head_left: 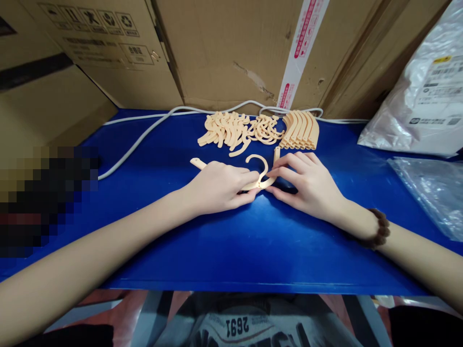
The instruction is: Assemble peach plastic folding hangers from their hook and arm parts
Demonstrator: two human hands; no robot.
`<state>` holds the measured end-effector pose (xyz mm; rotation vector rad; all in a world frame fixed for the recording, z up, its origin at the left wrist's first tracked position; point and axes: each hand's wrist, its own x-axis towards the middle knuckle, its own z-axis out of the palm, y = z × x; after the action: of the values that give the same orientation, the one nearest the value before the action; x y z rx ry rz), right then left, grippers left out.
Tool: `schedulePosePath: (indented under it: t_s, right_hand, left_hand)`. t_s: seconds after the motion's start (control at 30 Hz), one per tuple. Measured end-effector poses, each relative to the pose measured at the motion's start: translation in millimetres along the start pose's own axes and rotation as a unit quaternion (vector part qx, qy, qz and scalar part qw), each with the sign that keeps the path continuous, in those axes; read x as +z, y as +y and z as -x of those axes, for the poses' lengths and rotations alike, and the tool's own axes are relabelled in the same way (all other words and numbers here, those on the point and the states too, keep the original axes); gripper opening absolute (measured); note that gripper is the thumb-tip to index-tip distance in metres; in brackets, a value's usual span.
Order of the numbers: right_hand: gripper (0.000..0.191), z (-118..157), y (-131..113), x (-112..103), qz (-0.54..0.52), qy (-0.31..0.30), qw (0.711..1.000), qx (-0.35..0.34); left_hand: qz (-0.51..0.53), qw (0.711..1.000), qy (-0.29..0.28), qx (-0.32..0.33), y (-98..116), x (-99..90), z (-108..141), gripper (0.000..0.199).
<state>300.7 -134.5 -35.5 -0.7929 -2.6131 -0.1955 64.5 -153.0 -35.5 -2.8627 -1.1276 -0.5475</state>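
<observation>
A beige plastic hanger (259,184) with a curved hook lies between my hands, low over the blue table. My left hand (226,187) is closed around its left arm, whose end sticks out past the knuckles. Thumb and fingers of my right hand (306,184) pinch the right arm near the joint under the hook; its tip points up beside the fingers. Behind the hands are a heap of curved beige arm pieces (224,129), a heap of small hooks (266,129) and a neat row of curved pieces (300,130).
The blue table (231,250) has a white cable (135,144) running along its back and left. Cardboard boxes (231,53) stand behind. At the right are a white plastic package (408,106) and a clear plastic bag (430,188). A pixelated area covers the left edge.
</observation>
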Motion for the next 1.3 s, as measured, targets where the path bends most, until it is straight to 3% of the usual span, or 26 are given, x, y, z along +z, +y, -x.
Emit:
schedulePosePath:
  t_s: [0.4,0.77,1.03,1.17,1.3]
  right_hand:
    - [0.026,0.9,0.6,0.1,-0.019,0.018,1.000,0.008]
    - [0.024,-0.8,0.2,0.4,-0.020,0.001,0.999,-0.029]
    - [0.026,0.0,2.0,2.1,-0.057,-0.009,0.998,-0.020]
    - [0.039,-0.3,2.8,1.2,-0.109,-0.025,0.994,0.008]
    - [0.030,-1.7,0.1,0.1,-0.145,-0.036,0.989,0.008]
  left_hand:
    - [-0.017,1.000,0.014,0.004,0.1,0.8,1.4,0.025]
    - [0.001,0.999,0.025,0.027,1.7,0.8,1.2,0.025]
    - [-0.013,0.998,0.043,0.039,2.3,1.5,1.3,0.024]
    - [-0.059,0.994,0.064,0.071,6.9,2.7,1.5,0.027]
    - [-0.100,0.985,0.070,0.121,15.1,2.8,2.3,0.027]
